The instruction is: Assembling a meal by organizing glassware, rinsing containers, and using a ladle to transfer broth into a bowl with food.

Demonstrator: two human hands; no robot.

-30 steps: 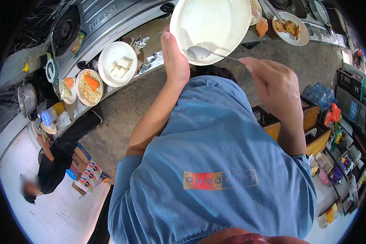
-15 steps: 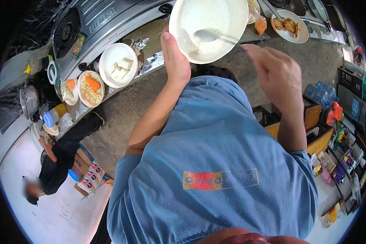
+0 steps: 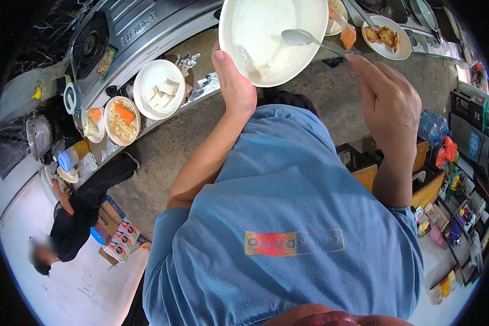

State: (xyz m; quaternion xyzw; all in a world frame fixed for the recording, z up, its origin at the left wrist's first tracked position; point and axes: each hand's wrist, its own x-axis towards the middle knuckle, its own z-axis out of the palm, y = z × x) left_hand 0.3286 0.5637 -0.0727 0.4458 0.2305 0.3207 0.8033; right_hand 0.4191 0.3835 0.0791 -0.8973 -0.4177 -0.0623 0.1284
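Observation:
My left hand grips the left rim of a white bowl, which is tilted toward me above the counter's front edge. A thin layer of pale, creamy liquid coats the bowl's inside and gathers near its lower side. In my right hand is the handle end of a metal spoon, pinched between thumb and fingers. The spoon's head lies over the right part of the bowl's inside; whether it touches the liquid I cannot tell.
Left of the bowl stand a plate with white tofu-like blocks, a bowl of shredded food with carrot and a gas stove. A plate of fried food is at right. Another person is at far left.
My right hand has moved right and slightly down, drawing the spoon rightward in the bowl. The bowl has shifted a little left.

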